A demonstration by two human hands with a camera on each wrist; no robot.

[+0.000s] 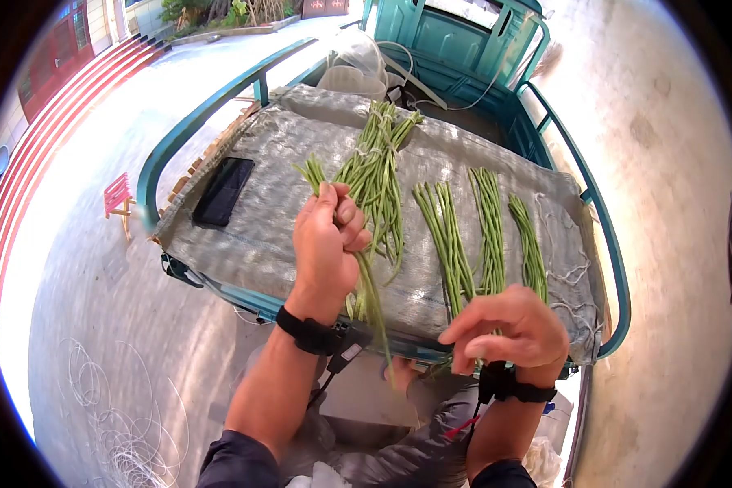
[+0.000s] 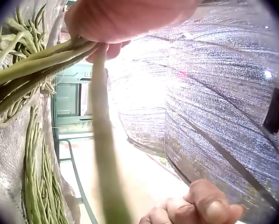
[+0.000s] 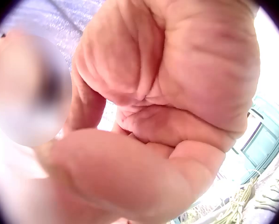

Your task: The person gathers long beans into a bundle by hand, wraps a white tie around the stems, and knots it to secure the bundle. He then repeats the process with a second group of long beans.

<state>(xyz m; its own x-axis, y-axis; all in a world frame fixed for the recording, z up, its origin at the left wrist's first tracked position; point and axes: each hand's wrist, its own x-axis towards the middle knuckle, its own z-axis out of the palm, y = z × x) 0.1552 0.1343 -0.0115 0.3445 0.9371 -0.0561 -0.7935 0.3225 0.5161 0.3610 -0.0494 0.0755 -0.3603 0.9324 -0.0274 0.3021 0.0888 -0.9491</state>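
Note:
In the head view my left hand grips a small bunch of long green beans, their tips showing above the thumb. Below that fist a few bean ends hang past the edge of the sheet. Seen from the left wrist, the beans run into the left hand, with one dangling bean close to the camera. My right hand hovers at the near edge with loosely curled fingers, overlapping the lower ends of a laid-out bunch. No bean shows in its palm.
A tied pile of long beans lies mid-sheet. Right of it are further bunches and loose white strings. A black phone rests at left. Teal rails flank the grey woven sheet.

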